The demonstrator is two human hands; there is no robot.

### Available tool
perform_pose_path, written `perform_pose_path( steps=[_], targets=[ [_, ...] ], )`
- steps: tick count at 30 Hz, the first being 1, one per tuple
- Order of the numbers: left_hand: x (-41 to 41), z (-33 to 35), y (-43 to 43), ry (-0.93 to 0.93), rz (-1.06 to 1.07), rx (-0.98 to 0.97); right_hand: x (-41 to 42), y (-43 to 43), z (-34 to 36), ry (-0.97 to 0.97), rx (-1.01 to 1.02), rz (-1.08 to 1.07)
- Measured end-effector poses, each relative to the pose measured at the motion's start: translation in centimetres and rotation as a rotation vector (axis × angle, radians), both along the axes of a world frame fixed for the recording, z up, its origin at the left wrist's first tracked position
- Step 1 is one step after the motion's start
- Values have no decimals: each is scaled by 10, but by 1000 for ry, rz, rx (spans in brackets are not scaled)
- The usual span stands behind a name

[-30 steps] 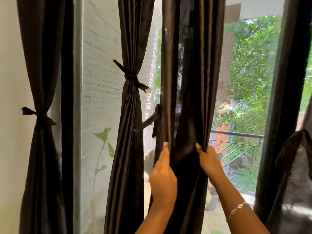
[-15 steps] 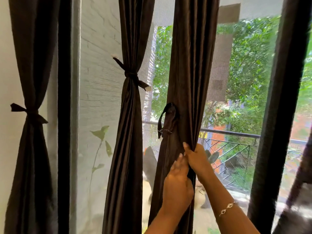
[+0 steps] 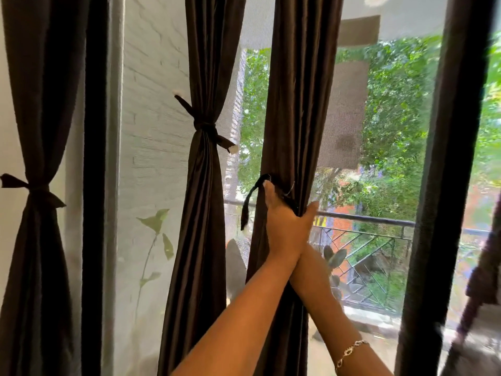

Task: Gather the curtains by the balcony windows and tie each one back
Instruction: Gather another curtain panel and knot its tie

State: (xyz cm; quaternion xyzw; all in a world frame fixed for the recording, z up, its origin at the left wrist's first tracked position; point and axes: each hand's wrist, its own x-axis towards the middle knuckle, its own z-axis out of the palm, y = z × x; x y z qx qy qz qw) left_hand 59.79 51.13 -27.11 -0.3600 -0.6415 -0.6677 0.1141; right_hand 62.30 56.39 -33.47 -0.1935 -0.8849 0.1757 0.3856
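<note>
Both hands have climbed the dark brown curtain (image 3: 298,104) since half a second ago, forearms (image 3: 244,308) now crossed. It hangs bunched in narrow glossy folds just right of the tied curtain (image 3: 203,213). The left hand (image 3: 284,223) grips the bunch, fingers curled by the black tie strap (image 3: 247,204). The right hand seems hidden behind it; its fingers cannot be told.

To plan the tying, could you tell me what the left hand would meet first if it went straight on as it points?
The left hand points up and away while gripping the gathered curtain, so that fabric comes first; the tie strap loops by its fingertip. Depth beyond is unclear.
</note>
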Motion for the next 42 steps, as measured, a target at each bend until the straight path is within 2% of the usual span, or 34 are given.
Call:
perform_pose_path(
  steps=[3, 5, 7, 8, 9, 11, 13, 18, 24, 30, 35, 36, 39, 40, 42],
  targets=[
    [-4, 7, 3, -90, 80, 73, 2, -8, 2, 31, -44, 118],
    [-4, 7, 1, -111, 91, 130, 11, -5, 8, 3, -184, 359],
    [-8, 7, -4, -104, 106, 164, 25, 5, 23, -120, -393, 658],
    [-10, 7, -7, -107, 114, 174, 31, 13, 32, -110, -465, 704],
    [-12, 7, -10, -114, 117, 183, 32, 25, 42, -27, -514, 694],
    [-15, 6, -15, -126, 100, 188, 24, 51, 65, 303, -570, 576],
    [-15, 4, -19, -122, 84, 183, 8, 66, 91, 418, -613, 567],
    [-16, 0, -21, -28, 131, 184, -43, 72, 149, 325, -844, 815],
    [-23, -3, -24, 0, 122, 160, -85, 59, 156, 248, -989, 964],
    [-49, -3, -33, 37, 205, 184, -86, 58, 134, 195, -789, 876],
    [-68, -1, -31, 62, 265, 137, -68, 54, 101, 202, -622, 590],
    [-70, -1, -29, 55, 266, 128, -64, 49, 95, 224, -517, 480],
    [-70, -2, -19, 53, 234, 130, -60, 32, 76, 263, -6, 74],
    [-67, -2, -16, 55, 215, 131, -59, 24, 70, 269, 100, 16],
    [-62, -2, -8, 49, 156, 141, -57, 7, 60, 235, 167, 7]
  ],
)
